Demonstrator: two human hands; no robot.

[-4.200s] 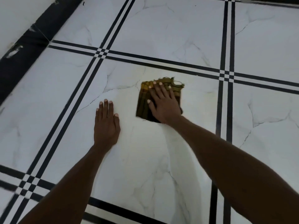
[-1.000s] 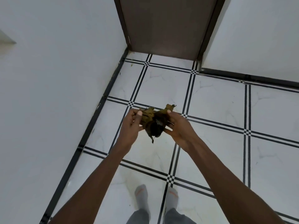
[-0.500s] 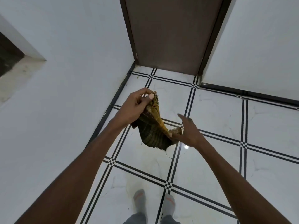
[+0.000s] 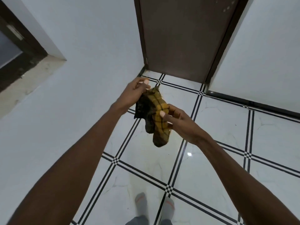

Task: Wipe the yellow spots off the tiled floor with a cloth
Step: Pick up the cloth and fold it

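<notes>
Above white tiled floor (image 4: 219, 143) near brown door (image 4: 181, 38), hands hold cloth (image 4: 159, 117)

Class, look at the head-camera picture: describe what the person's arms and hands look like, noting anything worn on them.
Both forearms are bare right up to the bottom edge of the picture; no sleeve shows. The left hand and right hand wear no gloves, and no rings, watch or bracelet can be seen. The fingernails are short and pale. Below, the feet wear grey socks with an orange stripe.

open tiled floor (image 4: 219, 135) ahead and right, white wall (image 4: 73, 103) close left, brown door (image 4: 181, 38) closing the far end
</notes>
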